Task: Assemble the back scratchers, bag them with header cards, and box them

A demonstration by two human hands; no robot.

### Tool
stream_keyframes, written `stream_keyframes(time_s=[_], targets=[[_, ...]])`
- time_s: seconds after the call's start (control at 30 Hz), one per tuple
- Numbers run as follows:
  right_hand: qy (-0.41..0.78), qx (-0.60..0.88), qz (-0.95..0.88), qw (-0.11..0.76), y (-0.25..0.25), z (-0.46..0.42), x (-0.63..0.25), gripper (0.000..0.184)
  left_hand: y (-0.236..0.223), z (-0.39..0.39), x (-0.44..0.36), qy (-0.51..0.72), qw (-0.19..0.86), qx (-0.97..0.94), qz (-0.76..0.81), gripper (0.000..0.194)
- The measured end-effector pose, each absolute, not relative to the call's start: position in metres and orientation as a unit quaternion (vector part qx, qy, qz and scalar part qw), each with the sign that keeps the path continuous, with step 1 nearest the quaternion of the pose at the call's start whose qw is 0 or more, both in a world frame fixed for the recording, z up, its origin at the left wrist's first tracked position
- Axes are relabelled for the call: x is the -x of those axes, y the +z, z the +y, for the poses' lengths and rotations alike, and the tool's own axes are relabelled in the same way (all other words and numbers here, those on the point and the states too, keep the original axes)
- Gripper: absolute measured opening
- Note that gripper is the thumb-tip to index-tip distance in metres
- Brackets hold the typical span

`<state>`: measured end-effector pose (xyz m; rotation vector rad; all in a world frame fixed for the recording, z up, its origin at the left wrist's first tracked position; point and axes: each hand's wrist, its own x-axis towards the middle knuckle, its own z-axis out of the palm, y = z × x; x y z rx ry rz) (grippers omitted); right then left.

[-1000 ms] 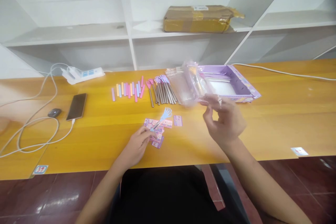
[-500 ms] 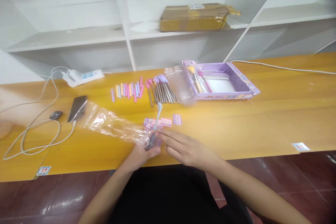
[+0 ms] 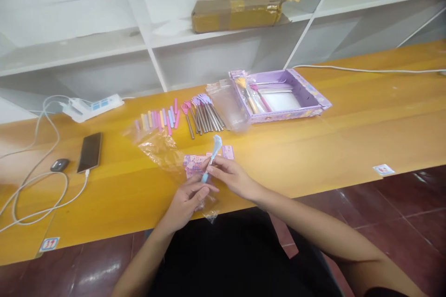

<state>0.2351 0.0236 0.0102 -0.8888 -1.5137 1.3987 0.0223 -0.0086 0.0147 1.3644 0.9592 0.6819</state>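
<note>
Backscratcher (image 3: 216,145), light blue, tilts over printed cards (image 3: 195,160), near center, pinched in the right hand (image 3: 237,178); the half-curled left hand (image 3: 184,202) grips a clear bag (image 3: 162,148). Bagging seems in hand, calling for handle and mouth aligned.

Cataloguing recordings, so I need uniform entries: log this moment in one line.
right hand: pinching blue scratcher | left hand: touching clear bag | cards: on table beyond left hand | purple box: open
</note>
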Motion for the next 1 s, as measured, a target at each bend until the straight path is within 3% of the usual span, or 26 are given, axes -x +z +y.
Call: stream_keyframes(time_s=[0.07,0.13,0.27,0.33,0.43,0.53,0.63,0.8,1.0], targets=[[0.604,0.349,-0.566,0.439,0.014,0.027,-0.237,0.040,0.017,-0.008,-0.022,0.305,0.597,-0.623,0.404,0.040],[0.605,0.350,-0.507,0.504,0.020,0.028,-0.246,0.040,0.015,-0.007,-0.021,0.333,0.577,-0.632,0.396,0.037],[0.473,0.390,-0.471,0.634,0.039,0.017,-0.274,0.026,0.005,0.000,-0.013,0.447,0.542,-0.573,0.423,0.035],[0.373,0.414,-0.592,0.582,0.047,0.003,-0.285,0.024,0.001,0.002,-0.010,0.510,0.530,-0.519,0.435,0.029],[0.234,0.384,-0.791,0.415,0.045,-0.020,-0.287,0.023,-0.003,0.004,-0.009,0.556,0.544,-0.457,0.431,0.026],[0.132,0.377,-0.861,0.316,0.029,-0.036,-0.278,0.027,-0.007,0.005,-0.011,0.568,0.557,-0.412,0.445,0.031],[0.092,0.412,-0.856,0.299,0.015,-0.039,-0.273,0.027,-0.009,0.005,-0.012,0.582,0.557,-0.371,0.462,0.036],[0.135,0.419,-0.838,0.323,0.009,-0.032,-0.280,0.026,-0.003,0.003,-0.011,0.558,0.620,-0.354,0.424,0.048],[0.127,0.411,-0.835,0.345,0.006,-0.028,-0.286,0.024,0.001,-0.001,-0.013,0.512,0.638,-0.389,0.423,0.042]])
